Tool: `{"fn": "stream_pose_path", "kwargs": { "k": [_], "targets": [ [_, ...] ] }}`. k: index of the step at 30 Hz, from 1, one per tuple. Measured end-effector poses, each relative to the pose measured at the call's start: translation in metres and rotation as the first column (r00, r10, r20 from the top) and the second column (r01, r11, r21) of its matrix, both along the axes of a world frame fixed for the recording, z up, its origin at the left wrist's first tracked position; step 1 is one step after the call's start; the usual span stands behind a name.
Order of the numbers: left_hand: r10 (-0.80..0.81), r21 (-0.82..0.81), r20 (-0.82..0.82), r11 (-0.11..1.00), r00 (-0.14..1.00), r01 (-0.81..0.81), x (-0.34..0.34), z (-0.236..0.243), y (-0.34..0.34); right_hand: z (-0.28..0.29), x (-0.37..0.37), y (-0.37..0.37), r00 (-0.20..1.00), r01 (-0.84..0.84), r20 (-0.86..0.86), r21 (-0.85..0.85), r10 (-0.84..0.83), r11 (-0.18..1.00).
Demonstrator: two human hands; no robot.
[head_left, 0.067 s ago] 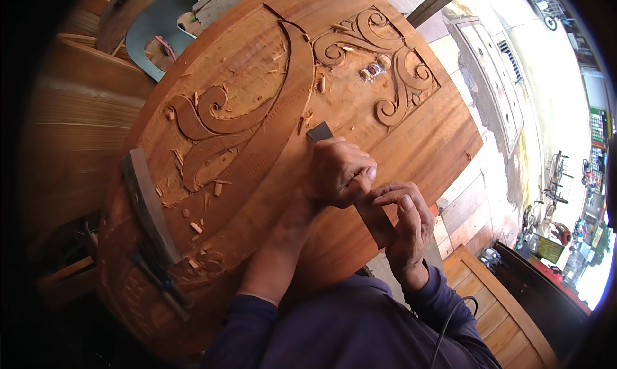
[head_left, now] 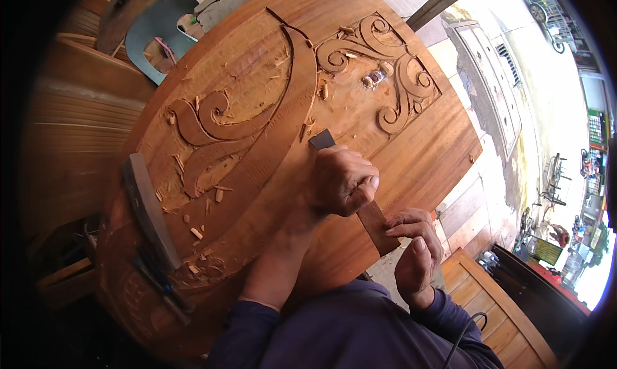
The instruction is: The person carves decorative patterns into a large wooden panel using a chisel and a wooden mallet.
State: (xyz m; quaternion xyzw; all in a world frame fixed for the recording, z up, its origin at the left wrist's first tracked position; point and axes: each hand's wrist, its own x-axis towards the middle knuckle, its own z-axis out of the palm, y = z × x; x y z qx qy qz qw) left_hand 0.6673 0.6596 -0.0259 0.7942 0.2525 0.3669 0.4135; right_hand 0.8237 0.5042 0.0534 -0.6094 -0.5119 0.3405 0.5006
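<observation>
Carved reddish-brown wooden panel (head_left: 411, 157) with scroll relief fills the view, tilted, running from lower left up to upper right. Flat wooden-handled chisel (head_left: 350, 179) lies across its plain middle band; long axis runs from the dark blade tip (head_left: 321, 139) at upper left down to the handle butt (head_left: 380, 231) at lower right, toward the body. Left hand (head_left: 340, 181) is clenched round the shaft, nearer the blade. Right hand (head_left: 414, 247) sits at the butt, fingers curled, touching the handle end; full grip unclear. Pale wood chips (head_left: 199, 231) lie scattered left. Versus earlier frame: both hands and chisel essentially unchanged, no visible shift.
</observation>
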Motion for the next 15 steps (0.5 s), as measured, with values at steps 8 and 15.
{"fn": "stream_pose_path", "kwargs": {
  "k": [8, 15],
  "targets": [
    [0.04, 0.017, -0.003, 0.999, 0.999, -0.04, 0.004, -0.002, 0.008, -0.009, -0.006, 0.026, 0.999, 0.046, -0.013, -0.089, -0.048, 0.995],
    [0.027, -0.022, 0.007, 0.999, 1.0, -0.027, 0.01, -0.001, 0.002, -0.008, 0.0, 0.039, 0.993, 0.059, -0.098, -0.027, -0.061, 0.998]
  ]
}}
